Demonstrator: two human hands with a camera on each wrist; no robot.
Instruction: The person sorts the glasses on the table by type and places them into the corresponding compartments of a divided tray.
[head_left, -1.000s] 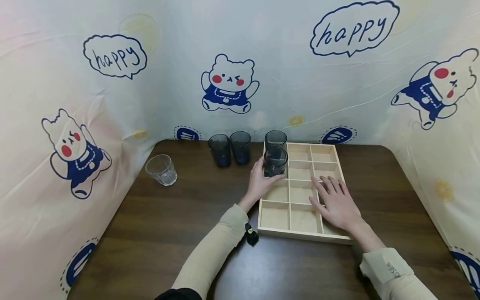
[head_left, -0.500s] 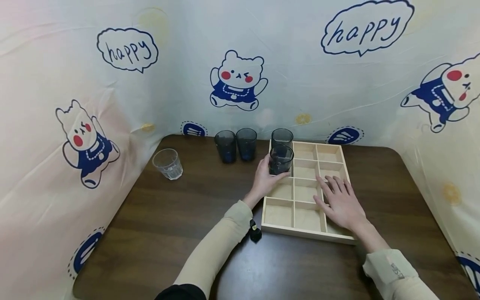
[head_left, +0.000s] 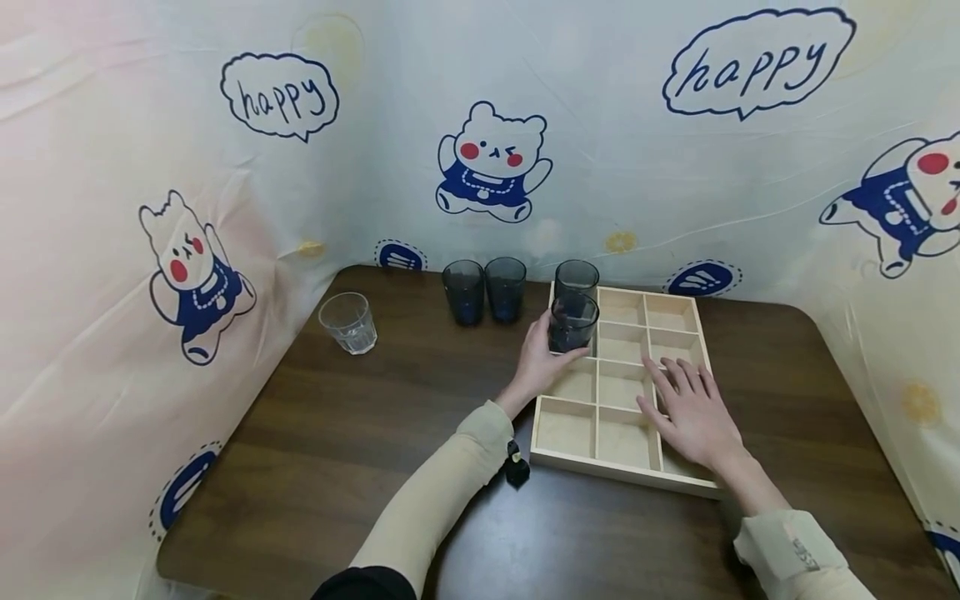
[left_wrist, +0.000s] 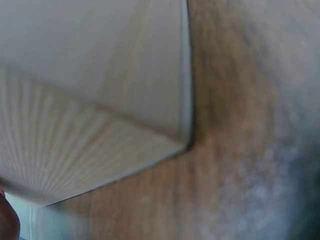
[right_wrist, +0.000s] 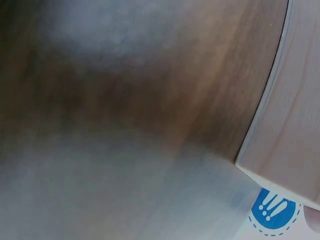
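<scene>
We've our L hand (head_left: 538,363) curled round a smooth smoky glass (head_left: 574,323) over the L col. of a pale wood tray (head_left: 625,475), right in front of a 2nd dark glass (head_left: 577,273); can't tell if its base touches down. Our R hand (head_left: 693,418) has fingers apart over the tray's R side. Thin straight dividers edge boxy cells. Grained brown table (head_left: 375,450) runs wide btwn tray's L edge & a faceted clear glass (head_left: 352,327).

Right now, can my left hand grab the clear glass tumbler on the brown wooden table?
Probably not yet: your left hand holds a smoky dark glass tumbler at the pale wooden divided tray, so it looks occupied.
</scene>
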